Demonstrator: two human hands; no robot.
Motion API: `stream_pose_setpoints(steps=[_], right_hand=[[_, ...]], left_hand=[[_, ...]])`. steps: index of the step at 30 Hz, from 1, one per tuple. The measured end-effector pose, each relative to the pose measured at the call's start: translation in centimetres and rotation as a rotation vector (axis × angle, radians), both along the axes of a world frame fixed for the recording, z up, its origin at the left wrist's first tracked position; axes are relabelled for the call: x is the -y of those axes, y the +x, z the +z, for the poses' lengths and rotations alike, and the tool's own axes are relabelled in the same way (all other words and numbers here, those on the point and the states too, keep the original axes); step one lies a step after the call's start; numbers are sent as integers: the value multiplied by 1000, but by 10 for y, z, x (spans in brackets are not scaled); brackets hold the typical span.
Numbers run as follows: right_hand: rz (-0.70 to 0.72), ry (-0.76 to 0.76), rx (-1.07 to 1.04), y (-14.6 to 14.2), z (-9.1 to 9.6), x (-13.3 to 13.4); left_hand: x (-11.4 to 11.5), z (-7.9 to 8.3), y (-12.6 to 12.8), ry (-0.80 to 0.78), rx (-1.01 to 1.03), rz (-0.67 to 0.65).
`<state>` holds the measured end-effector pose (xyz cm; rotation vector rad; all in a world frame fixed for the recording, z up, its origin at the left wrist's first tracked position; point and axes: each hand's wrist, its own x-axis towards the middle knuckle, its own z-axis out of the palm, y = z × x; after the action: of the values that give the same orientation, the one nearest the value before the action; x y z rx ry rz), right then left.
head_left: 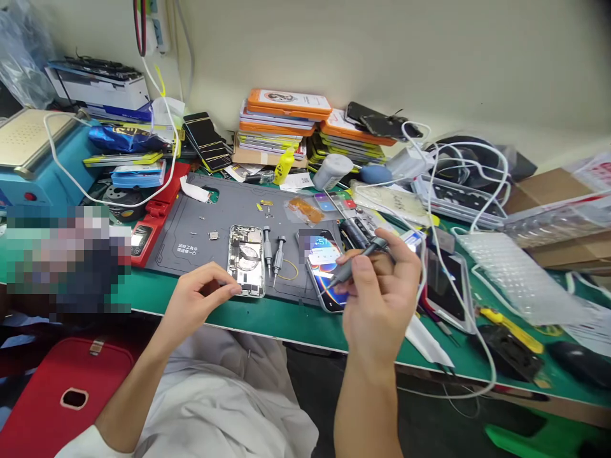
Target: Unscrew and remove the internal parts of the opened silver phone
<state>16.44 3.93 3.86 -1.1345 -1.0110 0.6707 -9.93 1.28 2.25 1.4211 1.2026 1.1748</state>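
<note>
My left hand (pixel 198 296) rests at the front edge of a grey work mat (pixel 200 222), its fingertips pinched against the lower left corner of an opened phone body (pixel 247 259) with its inner parts showing. My right hand (pixel 382 289) is closed round a dark grey screwdriver (pixel 356 261), tip pointing down-left over a second phone (pixel 324 267) whose screen is lit. Two small screwdrivers (pixel 273 251) lie on the mat between the two phones.
Stacks of orange and white phone-part boxes (pixel 286 121) stand at the back. White cables (pixel 443 191) loop across the right side above a white phone (pixel 449 289). A blue machine (pixel 42 159) sits at far left, a red tool case (pixel 153 210) beside the mat.
</note>
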Motion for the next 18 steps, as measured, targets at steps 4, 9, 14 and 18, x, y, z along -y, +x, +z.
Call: stream_pose_setpoints(steps=[4,9,14,18], right_hand=[[107,-20,-162,-45,-11,12],[151,3,-153,-81,-32,21],[103,51,-117,-84,-42,27],[175,50,-152,-84,-40,29]], left_hand=[[-2,0,1,-38,43,-49],[0,-2,1,-78,47,-25],[0,-2,1,-71,21,-30],[-1,-1,1,-41,14,-34]])
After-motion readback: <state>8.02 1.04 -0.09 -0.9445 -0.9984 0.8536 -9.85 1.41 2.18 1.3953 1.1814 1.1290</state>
